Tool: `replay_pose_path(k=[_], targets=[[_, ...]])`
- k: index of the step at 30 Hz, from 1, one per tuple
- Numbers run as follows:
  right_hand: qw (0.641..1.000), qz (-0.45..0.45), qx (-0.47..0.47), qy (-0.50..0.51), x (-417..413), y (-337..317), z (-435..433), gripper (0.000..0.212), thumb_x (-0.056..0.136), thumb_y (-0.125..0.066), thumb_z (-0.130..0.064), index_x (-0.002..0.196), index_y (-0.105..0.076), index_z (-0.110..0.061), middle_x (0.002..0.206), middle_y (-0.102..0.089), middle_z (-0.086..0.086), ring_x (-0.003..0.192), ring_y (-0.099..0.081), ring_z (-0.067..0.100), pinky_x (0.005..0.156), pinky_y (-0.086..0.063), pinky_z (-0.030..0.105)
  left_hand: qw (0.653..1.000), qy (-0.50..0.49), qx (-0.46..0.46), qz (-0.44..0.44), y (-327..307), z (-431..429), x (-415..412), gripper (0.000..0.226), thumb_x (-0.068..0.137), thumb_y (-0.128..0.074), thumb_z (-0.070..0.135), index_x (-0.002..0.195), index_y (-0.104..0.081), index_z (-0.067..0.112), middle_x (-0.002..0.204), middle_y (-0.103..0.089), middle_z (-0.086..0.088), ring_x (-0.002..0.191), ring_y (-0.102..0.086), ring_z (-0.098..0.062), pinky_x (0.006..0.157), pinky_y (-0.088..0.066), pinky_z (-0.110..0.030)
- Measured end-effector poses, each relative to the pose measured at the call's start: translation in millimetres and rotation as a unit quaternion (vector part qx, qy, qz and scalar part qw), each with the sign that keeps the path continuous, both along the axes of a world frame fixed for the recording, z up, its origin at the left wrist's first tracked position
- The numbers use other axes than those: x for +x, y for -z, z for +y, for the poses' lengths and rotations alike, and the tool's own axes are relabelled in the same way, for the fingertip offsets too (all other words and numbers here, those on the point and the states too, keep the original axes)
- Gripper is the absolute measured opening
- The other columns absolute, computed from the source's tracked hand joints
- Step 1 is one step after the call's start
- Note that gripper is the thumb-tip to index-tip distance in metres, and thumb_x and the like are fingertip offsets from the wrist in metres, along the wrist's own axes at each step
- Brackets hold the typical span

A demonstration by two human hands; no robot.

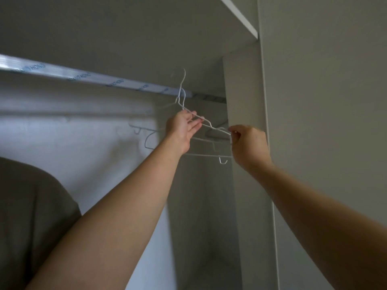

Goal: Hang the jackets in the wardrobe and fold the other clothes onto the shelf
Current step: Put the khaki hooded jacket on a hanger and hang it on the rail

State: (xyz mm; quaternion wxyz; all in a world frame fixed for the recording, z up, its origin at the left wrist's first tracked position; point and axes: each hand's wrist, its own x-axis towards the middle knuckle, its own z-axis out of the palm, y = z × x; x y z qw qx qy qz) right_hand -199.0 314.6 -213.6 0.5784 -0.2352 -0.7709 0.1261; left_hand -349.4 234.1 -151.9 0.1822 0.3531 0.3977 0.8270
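Inside the wardrobe, white wire hangers (pixel 206 155) are bunched near the right end of the hanging rail (pixel 94 79); one hook rises in front of the rail. My left hand (pixel 183 130) reaches up under the hangers' necks, its fingers lying along a hanger's sloping shoulder wire. My right hand (pixel 248 143) pinches the right end of a hanger between thumb and fingertips. No jacket is on these hangers. A dark hanger (pixel 217 135) shows behind them.
The wardrobe's white side panel (pixel 243 91) stands just right of the hangers, with a shelf edge (pixel 240 15) above. A brown-grey garment (pixel 31 216) fills the lower left. The wardrobe's back wall is pale and bare.
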Motion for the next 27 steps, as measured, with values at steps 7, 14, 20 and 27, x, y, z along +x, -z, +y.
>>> replay_pose_path(k=[7, 14, 20, 27], targets=[[0.991, 0.104, -0.082, -0.008, 48, 18, -12, 0.032, 0.097, -0.046, -0.01, 0.112, -0.074, -0.015, 0.109, -0.071, 0.012, 0.104, -0.062, 0.028, 0.092, -0.046, 0.032, 0.998, -0.005, -0.018, 0.067, 28, -24, 55, 0.016, 0.1, -0.046, 0.003, 0.109, -0.059, 0.005, 0.106, -0.071, -0.012, 0.084, -0.076, -0.022, 0.079, -0.058, -0.032], [0.982, 0.078, -0.153, 0.077, 119, 74, -25, 0.018, 0.095, -0.041, -0.027, 0.102, -0.057, -0.022, 0.111, -0.058, 0.005, 0.094, -0.057, 0.029, 0.085, -0.047, 0.041, 0.987, 0.116, -0.082, -0.081, 120, -21, 121, 0.022, 0.107, -0.046, 0.023, 0.087, -0.049, 0.015, 0.085, -0.077, -0.013, 0.074, -0.076, -0.021, 0.064, -0.062, -0.028], [0.944, -0.23, -0.14, 0.191, 194, 85, -13, 0.016, 0.086, -0.046, -0.029, 0.089, -0.059, -0.02, 0.091, -0.064, 0.005, 0.086, -0.06, 0.034, 0.084, -0.038, 0.043, 0.947, 0.159, -0.208, -0.188, 175, 14, 196, 0.031, 0.106, -0.047, 0.021, 0.08, -0.061, 0.011, 0.092, -0.078, -0.014, 0.078, -0.077, -0.021, 0.065, -0.061, -0.028], [0.868, -0.33, -0.331, 0.165, 318, 48, -42, 0.008, 0.093, -0.054, -0.026, 0.089, -0.048, -0.022, 0.077, -0.044, -0.002, 0.079, -0.063, 0.03, 0.071, -0.048, 0.037, 0.813, 0.287, -0.452, -0.227, 138, 26, 325, 0.03, 0.105, -0.05, 0.026, 0.093, -0.066, 0.004, 0.081, -0.076, -0.012, 0.072, -0.075, -0.021, 0.058, -0.059, -0.03]])
